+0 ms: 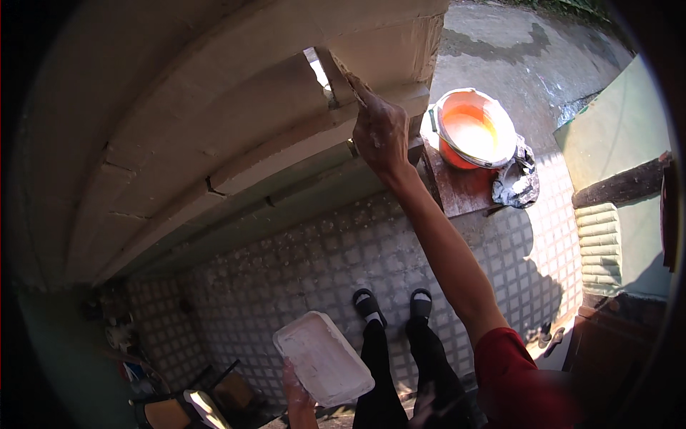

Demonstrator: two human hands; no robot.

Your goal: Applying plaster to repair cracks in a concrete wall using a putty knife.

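Note:
My right hand is raised to the beige, plaster-coated wall ledge, its fingers closed round a wide putty knife. The tool's flat blade lies against the surface, partly dark and partly bright with reflected light. Low in the view, my left hand grips a shallow white rectangular tray by its near left side. Whitish paste coats the tray's inside, and part of the hand is hidden beneath it.
An orange bucket with pale liquid stands on a small wooden stool, beside a crumpled plastic bag. Patterned tiles cover the floor around my feet. Chairs and clutter sit at lower left.

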